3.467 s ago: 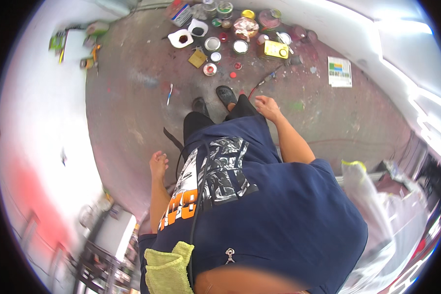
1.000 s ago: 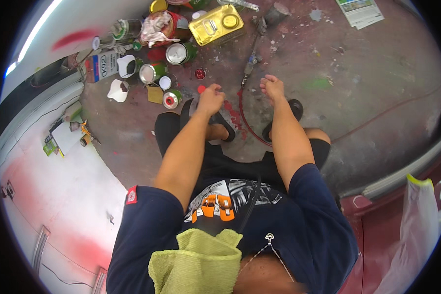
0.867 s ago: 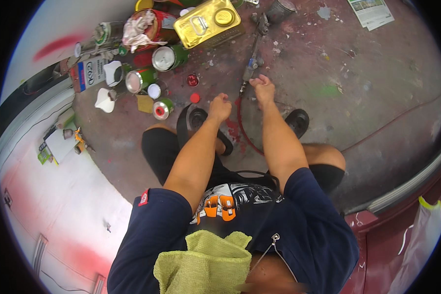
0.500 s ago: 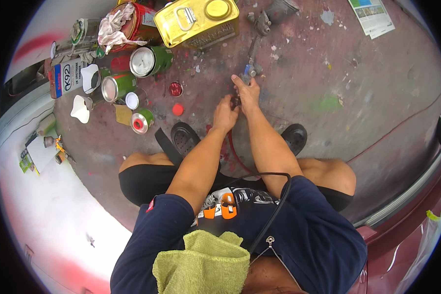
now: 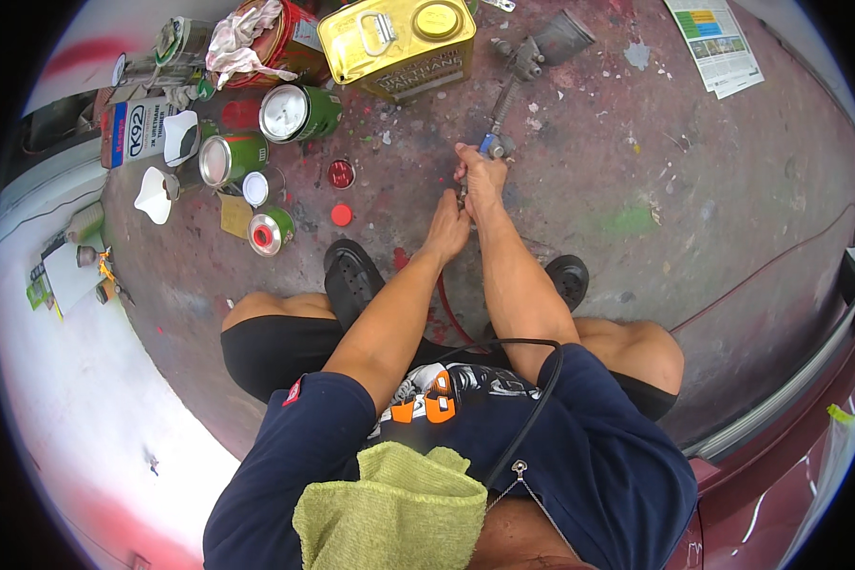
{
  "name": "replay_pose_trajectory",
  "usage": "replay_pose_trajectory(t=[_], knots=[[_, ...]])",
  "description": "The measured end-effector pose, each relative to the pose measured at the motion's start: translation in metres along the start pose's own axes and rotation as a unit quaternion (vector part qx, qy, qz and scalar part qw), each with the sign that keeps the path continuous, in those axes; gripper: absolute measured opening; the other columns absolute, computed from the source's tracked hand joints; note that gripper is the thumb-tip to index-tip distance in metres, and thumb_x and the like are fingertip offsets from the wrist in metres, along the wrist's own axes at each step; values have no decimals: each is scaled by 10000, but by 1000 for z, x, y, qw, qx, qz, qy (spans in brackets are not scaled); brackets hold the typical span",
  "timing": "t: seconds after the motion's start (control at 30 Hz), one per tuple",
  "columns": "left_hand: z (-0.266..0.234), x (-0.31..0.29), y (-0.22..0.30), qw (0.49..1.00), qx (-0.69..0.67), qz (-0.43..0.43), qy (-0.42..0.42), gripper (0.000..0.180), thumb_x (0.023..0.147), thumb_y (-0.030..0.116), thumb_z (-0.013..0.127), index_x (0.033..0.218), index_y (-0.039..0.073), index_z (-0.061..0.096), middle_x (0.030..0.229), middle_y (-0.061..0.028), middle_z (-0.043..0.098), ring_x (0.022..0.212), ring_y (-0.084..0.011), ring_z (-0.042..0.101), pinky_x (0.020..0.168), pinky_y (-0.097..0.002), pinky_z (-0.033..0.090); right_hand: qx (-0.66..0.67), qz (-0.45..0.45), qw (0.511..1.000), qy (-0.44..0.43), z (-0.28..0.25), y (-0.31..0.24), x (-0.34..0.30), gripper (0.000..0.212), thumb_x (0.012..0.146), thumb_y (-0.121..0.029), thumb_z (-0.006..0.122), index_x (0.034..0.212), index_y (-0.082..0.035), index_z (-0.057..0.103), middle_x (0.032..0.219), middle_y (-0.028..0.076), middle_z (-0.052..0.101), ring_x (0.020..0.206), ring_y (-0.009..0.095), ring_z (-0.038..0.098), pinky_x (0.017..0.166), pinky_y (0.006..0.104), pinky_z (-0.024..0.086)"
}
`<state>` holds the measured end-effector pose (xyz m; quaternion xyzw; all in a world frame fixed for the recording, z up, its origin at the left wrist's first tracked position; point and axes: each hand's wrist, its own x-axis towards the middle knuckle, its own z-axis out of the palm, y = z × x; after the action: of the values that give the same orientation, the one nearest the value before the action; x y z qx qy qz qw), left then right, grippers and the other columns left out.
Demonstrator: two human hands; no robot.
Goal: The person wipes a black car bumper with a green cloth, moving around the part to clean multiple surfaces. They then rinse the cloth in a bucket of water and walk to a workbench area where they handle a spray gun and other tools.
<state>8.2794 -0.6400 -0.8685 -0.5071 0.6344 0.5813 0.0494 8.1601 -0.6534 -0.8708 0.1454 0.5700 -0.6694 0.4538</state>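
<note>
A metal spray gun (image 5: 522,62) lies ahead of me with its grey cup pointing to the upper right. My right hand (image 5: 484,176) is closed round the lower end of its handle, just below a blue-marked fitting (image 5: 488,143). Right below, my left hand (image 5: 449,226) is closed on the end of a red air hose (image 5: 449,302), which trails down between my legs. The two hands meet at the joint. Fingers cover most of the coupling, so I cannot see whether hose and gun are joined.
To the left stand a yellow square can (image 5: 399,47), green tins (image 5: 299,112), a red pail (image 5: 299,57) with a crumpled rag, and paper strainers (image 5: 154,196). A red cap (image 5: 341,216) and small red cup (image 5: 341,173) lie nearer. Printed paper (image 5: 714,46) lies far right.
My right hand has curled its fingers round the gun's lower end, where the thumb stuck out before. My left hand has pushed up closer to it. The view has shifted slightly.
</note>
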Motion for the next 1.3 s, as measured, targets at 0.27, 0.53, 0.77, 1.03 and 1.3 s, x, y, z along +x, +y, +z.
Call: replay_pose_trajectory(t=[0.27,0.53,0.77,1.03,1.3], knots=[[2,0,18,998,-10,54,27,294,997,164,500,1212,-30,447,1251,-351,529,1206,-528,539,1011,-556,427,10,-81,996,-36,0,-19,-11,239,867,-105,853,947,-44,637,729,41,637,568,146,599,523,315,507],[2,-5,31,996,28,82,14,391,936,105,582,1288,-33,484,1198,-282,595,1088,-435,611,945,-487,485,7,-76,996,-43,-8,-39,-2,260,894,-105,837,960,-55,590,691,36,595,541,145,558,498,318,485],[-9,-6,40,984,-148,97,-1,517,920,90,699,1393,-18,521,1174,-96,632,1009,-148,607,868,-335,520,36,-123,991,-49,-24,-60,10,269,925,-121,814,954,-91,548,719,21,580,574,128,534,544,333,475],[1,-28,60,973,55,202,92,398,974,156,610,1324,-26,554,1213,-252,617,1113,-457,631,944,-524,503,55,-147,987,-19,-24,-54,9,269,918,-113,830,976,-52,574,675,39,595,549,147,566,528,335,506],[7,-20,69,973,184,94,106,284,963,234,613,1077,-23,578,1158,-290,656,1082,-451,670,934,-586,470,41,-155,987,-25,-8,-45,-10,241,922,-105,817,956,-68,582,690,27,585,573,137,558,538,323,492]])
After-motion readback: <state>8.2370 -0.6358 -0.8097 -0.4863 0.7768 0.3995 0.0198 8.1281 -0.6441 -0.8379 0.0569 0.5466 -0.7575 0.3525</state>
